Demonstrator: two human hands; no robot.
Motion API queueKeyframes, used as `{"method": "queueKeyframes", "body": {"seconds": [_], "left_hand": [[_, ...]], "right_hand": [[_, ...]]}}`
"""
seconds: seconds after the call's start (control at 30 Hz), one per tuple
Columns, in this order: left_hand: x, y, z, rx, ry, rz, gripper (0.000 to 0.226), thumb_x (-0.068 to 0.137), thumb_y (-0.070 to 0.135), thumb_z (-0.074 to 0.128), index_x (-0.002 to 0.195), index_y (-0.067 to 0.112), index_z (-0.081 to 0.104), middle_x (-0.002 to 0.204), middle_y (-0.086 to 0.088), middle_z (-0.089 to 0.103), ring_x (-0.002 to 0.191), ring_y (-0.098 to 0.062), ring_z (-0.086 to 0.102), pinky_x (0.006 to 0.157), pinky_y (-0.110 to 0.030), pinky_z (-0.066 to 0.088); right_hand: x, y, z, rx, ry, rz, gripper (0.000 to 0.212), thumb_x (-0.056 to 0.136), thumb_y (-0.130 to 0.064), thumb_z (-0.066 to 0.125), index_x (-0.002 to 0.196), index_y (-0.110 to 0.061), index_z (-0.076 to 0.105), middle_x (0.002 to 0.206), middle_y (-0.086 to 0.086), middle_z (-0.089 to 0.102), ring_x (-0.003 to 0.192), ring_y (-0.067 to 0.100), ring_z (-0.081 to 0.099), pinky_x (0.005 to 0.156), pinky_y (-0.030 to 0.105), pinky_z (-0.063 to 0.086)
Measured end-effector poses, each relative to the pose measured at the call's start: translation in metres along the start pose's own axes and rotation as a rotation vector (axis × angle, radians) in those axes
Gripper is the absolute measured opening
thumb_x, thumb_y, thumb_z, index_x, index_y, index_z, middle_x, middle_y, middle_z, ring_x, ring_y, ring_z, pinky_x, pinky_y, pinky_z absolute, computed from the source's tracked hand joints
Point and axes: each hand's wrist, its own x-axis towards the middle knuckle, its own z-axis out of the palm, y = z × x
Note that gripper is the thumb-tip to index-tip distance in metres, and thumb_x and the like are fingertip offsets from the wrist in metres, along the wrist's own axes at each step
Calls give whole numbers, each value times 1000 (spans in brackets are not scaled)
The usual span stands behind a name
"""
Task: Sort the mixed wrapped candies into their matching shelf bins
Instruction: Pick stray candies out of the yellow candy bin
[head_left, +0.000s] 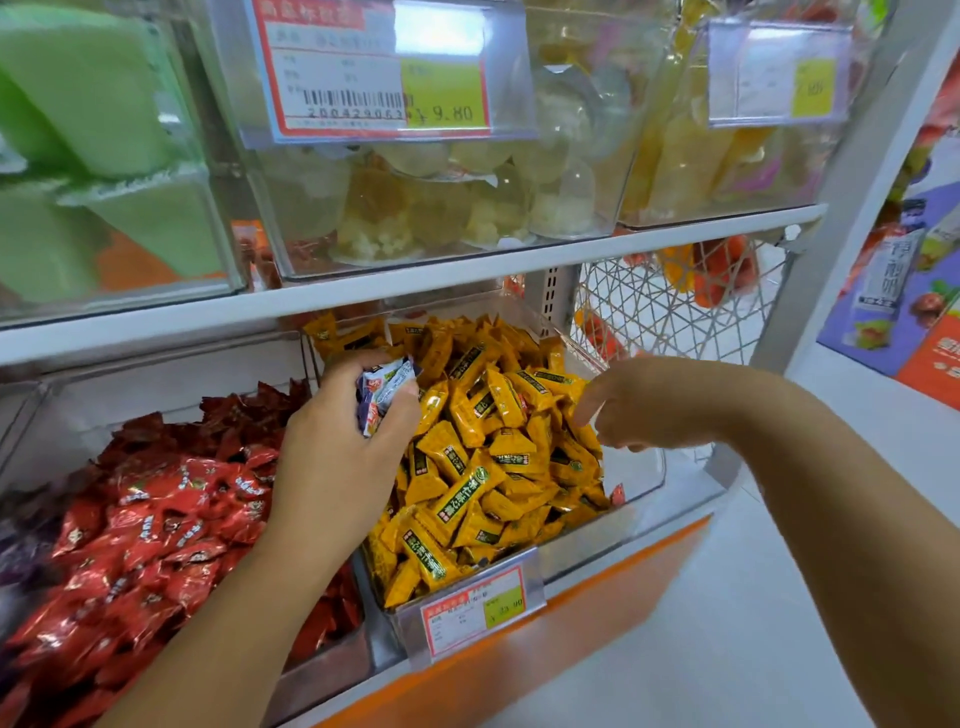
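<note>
Shelf bins, left hand gripping blue-white candies

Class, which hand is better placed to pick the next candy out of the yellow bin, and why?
Right. The right hand hovers empty over the yellow candies, fingers pointing down; the left hand grips blue-and-white candies.

I stood before a shop shelving unit. Its white shelf board ran across at a slant, and a perforated metal upright showed beneath it. A white wire mesh panel closed the unit's right end, beside a white post. The unit's base was orange. Pale, glossy floor spread to the right under even light. Printed cartons stood past the post.
</note>
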Motion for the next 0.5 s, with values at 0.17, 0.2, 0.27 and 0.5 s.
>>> {"method": "queueKeyframes", "body": {"seconds": [0.17, 0.2, 0.27, 0.5], "left_hand": [[0, 0, 0, 10, 0, 13, 11, 93, 33, 56, 103, 28, 57, 66, 3, 60, 56, -9, 57, 49, -19, 42], [0, 0, -1, 5, 1, 11, 11, 93, 32, 57, 103, 27, 57, 66, 3, 60, 57, -9, 57, 49, -19, 42], [-1, 0, -1, -2, -2, 10, 11, 92, 31, 57, 103, 28, 56, 69, 3, 60, 60, -8, 57, 49, -17, 41], [-1, 0, -3, 13, -26, 30, 11, 93, 32, 56, 104, 30, 53, 69, 3, 61, 58, -9, 56, 47, -17, 40]], "right_hand": [[15, -6, 30, -122, -76, 22, 51, 92, -16, 54, 140, -22, 37, 121, 8, 57, 104, 25, 58, 80, 35, 52], [19, -8, 36, -137, -77, 22, 50, 90, -14, 54, 137, -16, 36, 111, 9, 57, 95, 24, 58, 69, 32, 50], [25, -11, 44, -128, -70, 27, 49, 88, -12, 57, 130, -9, 33, 89, 8, 54, 72, 19, 53, 50, 27, 40], [32, -2, 55, 48, 116, -34, 42, 79, -19, 71, 107, -17, 40, 82, 4, 55, 81, 25, 54, 54, 28, 39]]}}
